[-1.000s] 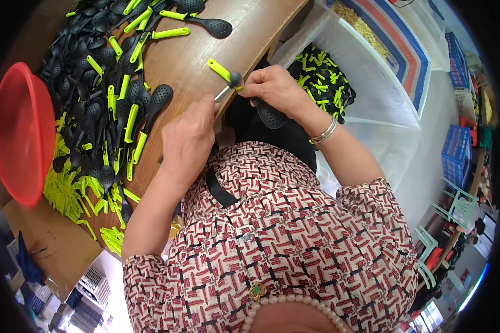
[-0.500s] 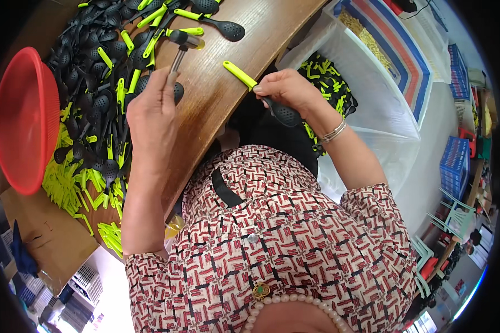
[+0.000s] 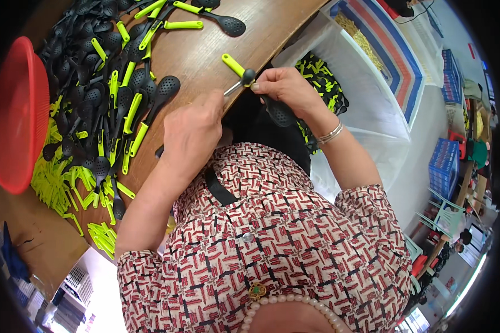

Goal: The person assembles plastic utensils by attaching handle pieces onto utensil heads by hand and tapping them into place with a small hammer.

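Observation:
My left hand (image 3: 191, 133) is closed around a small mallet (image 3: 233, 89) with a metal shaft, its dark round head lying against the lime-green handle of a perforated spoon. That spoon (image 3: 279, 113) has a black bowl and is pinched near the neck by my right hand (image 3: 288, 89), just past the table's edge. Its handle points up and left over the wood. Left of my left hand, a large heap of black perforated spoons (image 3: 162, 91), several with green handles fitted, covers the table. Loose green handles (image 3: 103, 237) lie at the near left.
At far left leans a red plastic basin (image 3: 22, 119). A cardboard sheet (image 3: 33, 238) sits below it. Right of the table (image 3: 197, 61), a bin lined with clear plastic (image 3: 366, 105) holds finished-looking black and green utensils (image 3: 319, 72). Blue crates (image 3: 443, 166) stand farther right.
My left hand has swung the mallet from above the heap right and down onto the green handle. My right hand keeps its grip on the spoon, almost in place.

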`<state>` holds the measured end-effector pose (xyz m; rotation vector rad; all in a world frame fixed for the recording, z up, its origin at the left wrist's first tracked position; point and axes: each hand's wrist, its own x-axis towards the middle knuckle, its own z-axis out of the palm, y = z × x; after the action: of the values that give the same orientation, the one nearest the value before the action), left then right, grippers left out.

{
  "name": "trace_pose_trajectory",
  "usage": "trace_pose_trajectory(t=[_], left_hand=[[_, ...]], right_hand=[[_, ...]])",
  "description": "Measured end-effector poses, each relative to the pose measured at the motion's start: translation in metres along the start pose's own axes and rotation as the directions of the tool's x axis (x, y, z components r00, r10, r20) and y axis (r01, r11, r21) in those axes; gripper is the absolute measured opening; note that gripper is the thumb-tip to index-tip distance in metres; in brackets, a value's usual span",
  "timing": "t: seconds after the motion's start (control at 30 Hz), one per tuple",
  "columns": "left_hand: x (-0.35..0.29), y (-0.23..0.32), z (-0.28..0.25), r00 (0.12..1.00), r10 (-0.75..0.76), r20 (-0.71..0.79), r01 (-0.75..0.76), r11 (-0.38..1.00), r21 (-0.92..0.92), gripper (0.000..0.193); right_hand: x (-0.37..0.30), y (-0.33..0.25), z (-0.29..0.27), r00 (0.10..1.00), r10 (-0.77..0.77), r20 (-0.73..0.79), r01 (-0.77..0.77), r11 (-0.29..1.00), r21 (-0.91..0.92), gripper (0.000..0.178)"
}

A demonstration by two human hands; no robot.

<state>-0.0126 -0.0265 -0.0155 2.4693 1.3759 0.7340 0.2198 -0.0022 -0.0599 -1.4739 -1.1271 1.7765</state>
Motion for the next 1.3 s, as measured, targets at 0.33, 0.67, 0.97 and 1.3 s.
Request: trace_pose_trajectory(t=[0.33, 0.67, 0.97, 1.3], left_hand=[[-0.001, -0.001, 0.005, 0.999, 0.007, 0.034, -0.01, 0.998, 0.067, 0.003], [-0.02, -0.018, -0.03, 0.975, -0.12, -0.184, 0.145, 0.982, 0.125, 0.016], [-0.041, -0.029, -0.032, 0.987, -0.107, -0.118, 0.142, 0.931, 0.336, 0.028], [-0.002, -0.008, -0.004, 0.911, -0.37, 0.179, 0.379, 0.588, -0.715, 0.033]], right_hand=[[0.006, 0.006, 0.001, 0.995, -0.062, -0.079, 0.051, 0.99, -0.133, 0.013], [0.009, 0.018, -0.001, 0.999, -0.039, 0.021, 0.038, 0.998, 0.053, 0.013], [-0.002, 0.015, 0.017, 0.946, -0.307, -0.102, 0.277, 0.931, -0.237, 0.018], [-0.046, -0.012, 0.049, 0.521, -0.835, 0.179, 0.517, 0.142, -0.844, 0.017]])
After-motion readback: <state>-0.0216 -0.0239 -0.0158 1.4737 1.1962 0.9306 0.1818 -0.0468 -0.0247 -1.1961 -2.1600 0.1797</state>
